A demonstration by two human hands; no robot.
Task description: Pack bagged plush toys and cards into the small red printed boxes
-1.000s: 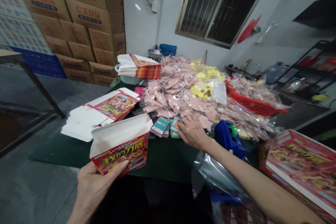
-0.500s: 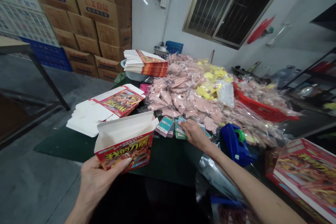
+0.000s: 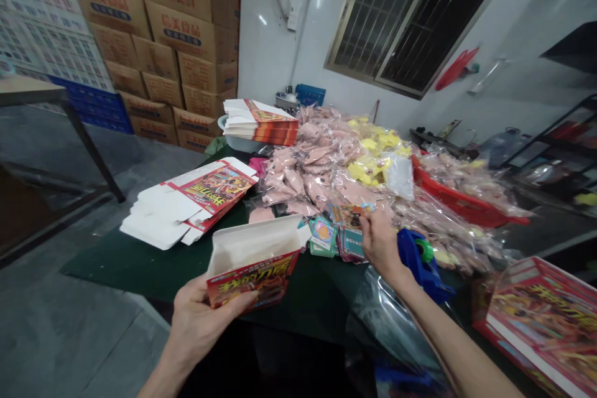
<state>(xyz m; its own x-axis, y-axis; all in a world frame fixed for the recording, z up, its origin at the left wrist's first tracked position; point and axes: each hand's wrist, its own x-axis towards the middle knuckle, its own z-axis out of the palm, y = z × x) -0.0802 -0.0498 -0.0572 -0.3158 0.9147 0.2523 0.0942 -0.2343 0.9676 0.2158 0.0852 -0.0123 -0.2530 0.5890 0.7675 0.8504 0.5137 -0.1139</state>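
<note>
My left hand (image 3: pixel 205 314) grips a red printed box (image 3: pixel 254 277) near the front edge of the dark green table; the box's white top flap stands open. Farther right, my right hand (image 3: pixel 380 242) pinches some illustrated cards (image 3: pixel 347 216) just above the table. Small stacks of green-edged cards (image 3: pixel 323 235) and teal cards (image 3: pixel 352 244) lie below and left of that hand. Behind them spreads a heap of pink plush toys in clear bags (image 3: pixel 321 186), with yellow ones (image 3: pixel 373 161) among them.
Flattened boxes (image 3: pixel 163 214) lie at left, and more are stacked on a pale basin (image 3: pixel 240 142). A blue tape dispenser (image 3: pixel 422 270) sits right of my right hand. Farther right are a red basket (image 3: pixel 452 199) and printed boxes (image 3: pixel 548 317). Clear plastic (image 3: pixel 392 317) hangs in front.
My right hand has moved right and lifted cards into view. My left hand has shifted right and slightly down with the box. The camera view has tilted slightly.
</note>
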